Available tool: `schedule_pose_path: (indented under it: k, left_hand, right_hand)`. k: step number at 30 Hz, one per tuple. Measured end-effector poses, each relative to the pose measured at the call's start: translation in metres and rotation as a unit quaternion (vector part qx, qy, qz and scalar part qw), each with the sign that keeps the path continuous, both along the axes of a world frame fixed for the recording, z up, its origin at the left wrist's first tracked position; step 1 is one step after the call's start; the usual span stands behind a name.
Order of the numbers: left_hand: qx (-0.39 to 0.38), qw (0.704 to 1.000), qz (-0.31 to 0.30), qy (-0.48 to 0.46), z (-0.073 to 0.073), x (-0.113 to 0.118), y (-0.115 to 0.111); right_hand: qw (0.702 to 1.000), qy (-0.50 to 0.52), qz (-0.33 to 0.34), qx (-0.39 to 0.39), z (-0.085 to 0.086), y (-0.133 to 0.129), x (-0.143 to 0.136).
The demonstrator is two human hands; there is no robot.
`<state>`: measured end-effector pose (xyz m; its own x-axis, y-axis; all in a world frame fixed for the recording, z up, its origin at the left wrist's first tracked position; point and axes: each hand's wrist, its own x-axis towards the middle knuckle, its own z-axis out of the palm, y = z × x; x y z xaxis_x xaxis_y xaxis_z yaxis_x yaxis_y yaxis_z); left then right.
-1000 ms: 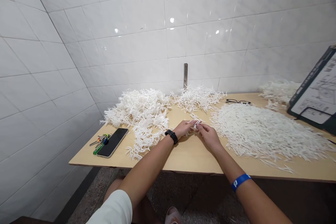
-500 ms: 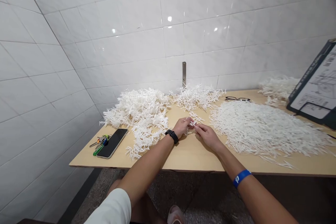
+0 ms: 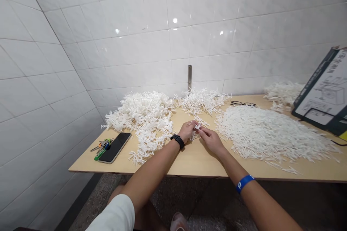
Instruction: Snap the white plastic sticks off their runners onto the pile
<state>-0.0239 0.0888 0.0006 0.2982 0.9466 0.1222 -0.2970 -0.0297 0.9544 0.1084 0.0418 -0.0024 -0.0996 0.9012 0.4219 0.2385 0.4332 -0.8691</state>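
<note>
Over the middle of the wooden table, my left hand (image 3: 188,130), with a black watch at the wrist, is closed on a small white branched plastic piece (image 3: 198,126). My right hand (image 3: 211,139) pinches at the same piece from the right, fingertips almost touching those of the left. To the left lies a heap of tangled white branched pieces (image 3: 146,110). A smaller white cluster (image 3: 202,101) sits just beyond my hands. On the right spreads a wide pile of short loose white sticks (image 3: 271,133).
A phone (image 3: 115,148) and a bunch of keys (image 3: 102,146) lie near the table's (image 3: 84,166) left end. Folded eyeglasses (image 3: 243,104) rest behind the right pile. A dark printed box (image 3: 325,90) leans at far right, beside another white heap (image 3: 283,94). A metal bracket (image 3: 189,77) stands against the tiled wall.
My right hand has shifted slightly left, closer to the left hand. My left hand stays nearly in place. The view has turned slightly, bringing more of the box into sight.
</note>
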Motion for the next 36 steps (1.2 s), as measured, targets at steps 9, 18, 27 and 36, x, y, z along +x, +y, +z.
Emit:
schedule_pose_path:
  k: [9, 18, 27, 36]
  left_hand:
    - [-0.003, 0.998, 0.03, 0.046, -0.003, 0.003, 0.001]
    - [-0.016, 0.997, 0.039, 0.061, -0.009, 0.004, 0.007]
    - [-0.115, 0.991, 0.06, -0.037, 0.006, -0.008, 0.01]
    - [-0.094, 0.995, -0.007, -0.009, 0.01, -0.006, 0.005]
  right_hand:
    - [0.999, -0.002, 0.04, -0.023, 0.003, -0.005, -0.002]
    - [0.998, -0.022, 0.048, -0.023, 0.002, -0.006, -0.003]
    - [0.992, 0.116, -0.054, -0.005, 0.0, -0.008, -0.003]
    - [0.93, 0.288, -0.209, -0.095, -0.014, 0.01, 0.017]
